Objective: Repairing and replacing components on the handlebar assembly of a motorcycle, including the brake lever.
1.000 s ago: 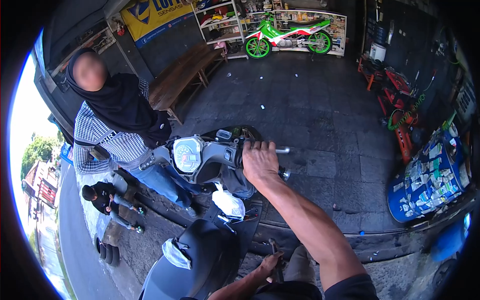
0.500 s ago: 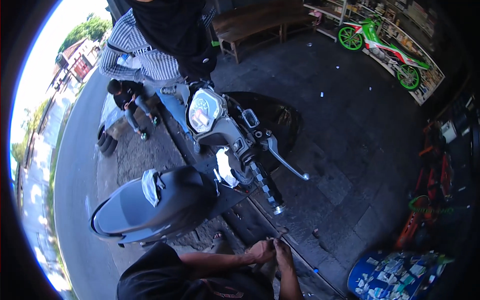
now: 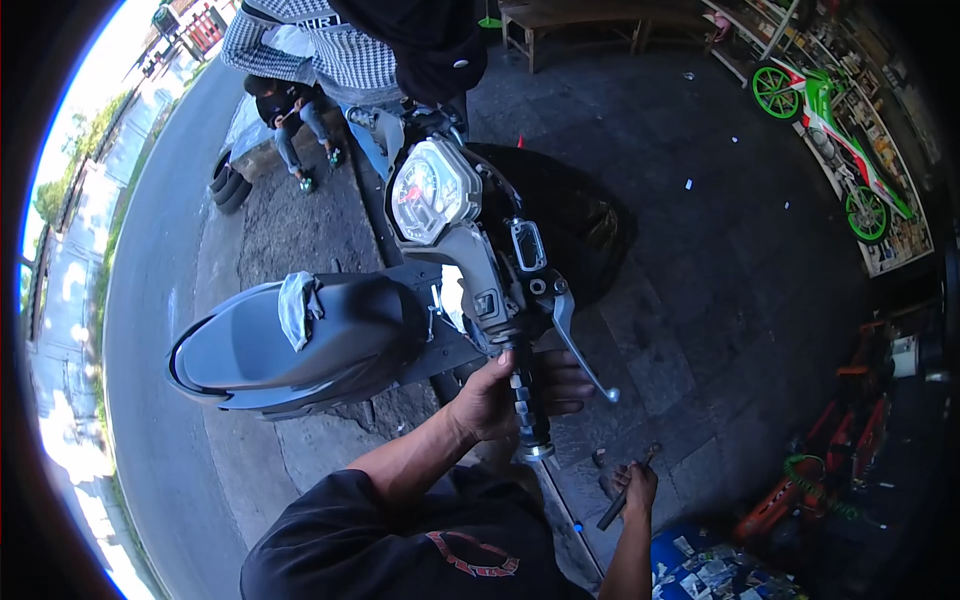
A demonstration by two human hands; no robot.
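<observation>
Left hand [image 3: 505, 395] wrapped around the grip [image 3: 528, 405] of a scooter handlebar, fingers [image 3: 570, 385] curled closed about it, thumb side toward the body. Grip at the near end of the handlebar, dark and ribbed, its end cap [image 3: 535, 452] pointing toward the lower edge of view. Brake lever [image 3: 578, 348] just right of the grip, angled outward and clear of the fingers. Switch housing [image 3: 490, 300] and a small rectangular reservoir [image 3: 527, 244] directly above the grip along the bar. Speedometer [image 3: 428, 190] at the head of the handlebar, facing up and left. Seat [image 3: 300, 335] left of the handlebar, grey, with a pale rag [image 3: 297, 305] draped over its upper edge. Right hand [image 3: 632, 488] lower right, below the grip and well apart from it, fingers closed on a thin dark tool [image 3: 618, 508] held slanting downward; kind of tool too small to tell. Dark paved floor [image 3: 700, 300] beneath and to the right. Green-and-white motorbike [image 3: 830, 140] parked at the upper right edge near shelves. Wooden bench [image 3: 600, 20] at the top edge. Person in a checked shirt [image 3: 320, 45] standing just beyond the speedometer. Second person [image 3: 295, 120] crouched at the upper left beside stacked tyres [image 3: 230, 185], at the edge of the road [image 3: 150, 330].
</observation>
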